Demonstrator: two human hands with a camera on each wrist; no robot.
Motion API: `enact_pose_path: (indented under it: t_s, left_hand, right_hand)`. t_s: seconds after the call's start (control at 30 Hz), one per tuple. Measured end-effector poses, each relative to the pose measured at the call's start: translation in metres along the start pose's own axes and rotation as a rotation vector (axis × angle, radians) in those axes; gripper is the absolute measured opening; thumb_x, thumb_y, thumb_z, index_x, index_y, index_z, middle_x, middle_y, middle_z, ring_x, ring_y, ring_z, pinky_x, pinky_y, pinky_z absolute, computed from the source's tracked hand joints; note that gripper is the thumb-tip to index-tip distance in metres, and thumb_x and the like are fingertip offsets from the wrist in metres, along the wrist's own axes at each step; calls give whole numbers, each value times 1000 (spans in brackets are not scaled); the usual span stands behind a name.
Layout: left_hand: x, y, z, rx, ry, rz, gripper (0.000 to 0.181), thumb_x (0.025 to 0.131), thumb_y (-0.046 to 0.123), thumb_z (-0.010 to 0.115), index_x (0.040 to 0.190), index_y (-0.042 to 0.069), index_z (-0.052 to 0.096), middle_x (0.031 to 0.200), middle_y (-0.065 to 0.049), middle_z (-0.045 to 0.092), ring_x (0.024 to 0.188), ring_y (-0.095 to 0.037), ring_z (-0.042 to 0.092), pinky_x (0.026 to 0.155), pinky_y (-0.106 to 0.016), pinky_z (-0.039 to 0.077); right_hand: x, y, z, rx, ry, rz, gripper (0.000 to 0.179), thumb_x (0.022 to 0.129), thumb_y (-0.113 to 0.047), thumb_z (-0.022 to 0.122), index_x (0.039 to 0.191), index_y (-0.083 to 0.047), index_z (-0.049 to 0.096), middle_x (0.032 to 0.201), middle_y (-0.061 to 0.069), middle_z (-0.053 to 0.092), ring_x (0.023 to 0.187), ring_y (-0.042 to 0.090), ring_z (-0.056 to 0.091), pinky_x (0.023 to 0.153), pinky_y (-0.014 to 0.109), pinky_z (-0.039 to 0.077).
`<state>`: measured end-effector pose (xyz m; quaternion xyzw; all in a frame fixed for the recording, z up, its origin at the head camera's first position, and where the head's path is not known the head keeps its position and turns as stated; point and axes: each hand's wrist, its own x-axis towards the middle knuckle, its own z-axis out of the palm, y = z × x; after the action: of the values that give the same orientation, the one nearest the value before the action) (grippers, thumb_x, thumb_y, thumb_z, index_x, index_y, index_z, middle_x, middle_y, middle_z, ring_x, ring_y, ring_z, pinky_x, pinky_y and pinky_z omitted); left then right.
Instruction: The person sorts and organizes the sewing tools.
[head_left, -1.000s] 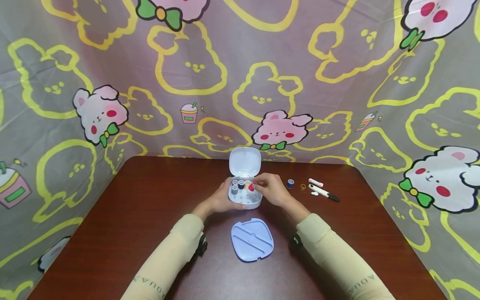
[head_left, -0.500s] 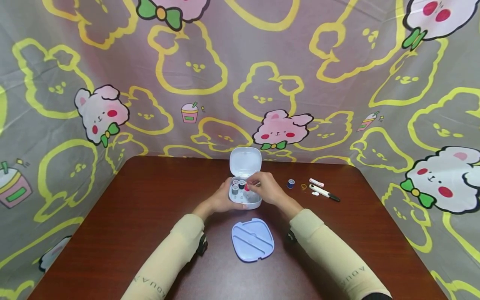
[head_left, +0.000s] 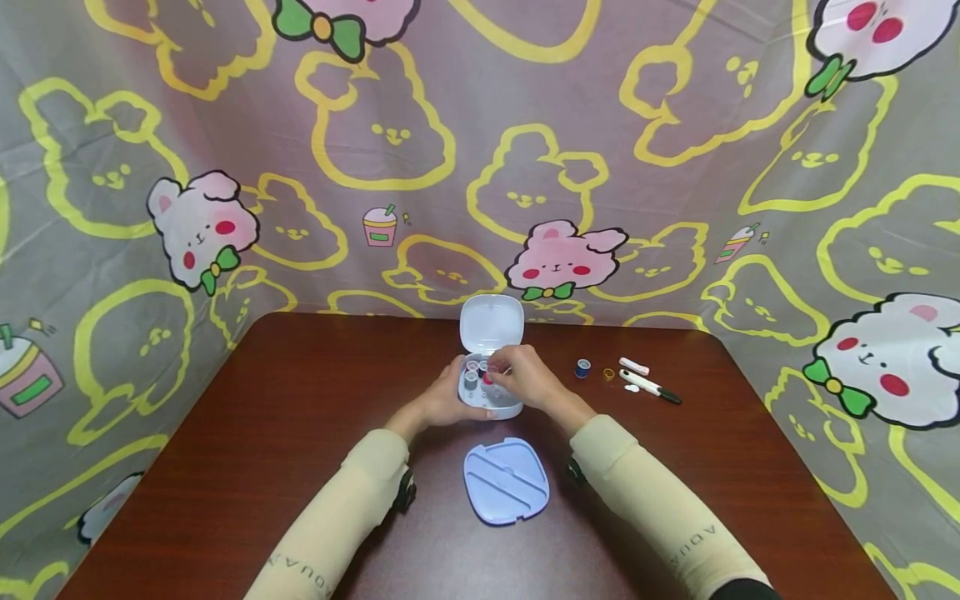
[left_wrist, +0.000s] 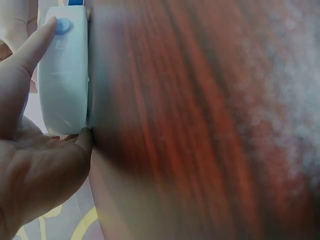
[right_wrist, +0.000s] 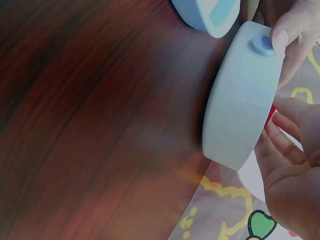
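A white hinged box (head_left: pixel 512 411) stands with its lid (head_left: pixel 491 323) raised at the back. My left hand (head_left: pixel 442 398) grips the box's left side, its thumb by the round blue button (left_wrist: pixel 63 26) on the front wall. Over the box's right part, my right hand (head_left: pixel 527 377) pinches a red thread spool (head_left: pixel 488 379) between thumb and fingers. In the right wrist view only a sliver of the red spool (right_wrist: pixel 270 114) shows behind the box wall. A grey spool (head_left: pixel 470 380) and other spools stand inside at the left; the right hand hides part of the interior.
A light blue divided tray (head_left: pixel 506 492) lies in front of the box. To the right are a dark blue spool (head_left: pixel 582 368), a small yellow ring (head_left: pixel 608 374), a pale pink-white piece (head_left: pixel 633 366) and a white stick with a black end (head_left: pixel 649 387). A patterned cloth hangs behind.
My right hand has moved left over the box with the red spool, from the right side toward the middle spools. The left hand has kept its hold on the box.
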<state>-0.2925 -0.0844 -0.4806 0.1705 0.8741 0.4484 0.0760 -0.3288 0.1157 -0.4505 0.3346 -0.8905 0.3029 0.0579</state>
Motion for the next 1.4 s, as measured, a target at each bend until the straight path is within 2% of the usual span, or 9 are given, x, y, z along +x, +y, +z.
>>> enact_pose_path:
  t_s: [0.2,0.47,0.7,1.03,1.23,1.4]
  left_hand:
    - [0,0,0,-17,-4,-8,112,71,34,94,155,6,26,140,-15,44,125,-30,46,107,-48,40]
    - [1,-1,1,-14,10,19,110,71,33,95,152,2,28,138,-17,46,124,-31,47,107,-48,40]
    - [1,-2,2,-11,11,31,110,72,34,94,153,3,27,138,-16,45,124,-29,46,106,-48,40]
    - [2,-7,3,-3,7,42,112,71,38,93,153,4,25,139,-15,45,124,-29,47,106,-47,40]
    - [4,-9,4,-12,-11,4,114,72,37,94,156,7,22,141,-12,43,125,-25,45,108,-44,39]
    - [3,-5,2,-37,-3,-2,113,71,33,94,155,6,23,141,-14,43,126,-28,46,108,-47,39]
  right_hand:
    - [2,-1,1,-9,-3,4,18,90,-6,79,106,1,77,98,12,76,88,23,71,80,37,59]
    - [4,0,5,-51,-11,-8,17,89,-7,79,104,1,77,96,11,76,86,21,71,79,35,59]
    - [4,0,7,-50,-24,21,18,89,-7,79,105,0,77,95,10,75,86,20,70,80,34,59]
    - [5,-3,10,-64,-28,13,17,89,-4,78,105,0,77,92,10,73,83,19,68,78,34,59]
    - [4,-5,11,-73,-39,9,15,88,-4,79,102,-1,78,88,8,70,79,17,65,75,32,58]
    - [5,-5,12,-95,-31,-11,14,87,-4,80,100,-1,78,86,8,69,78,17,65,73,31,57]
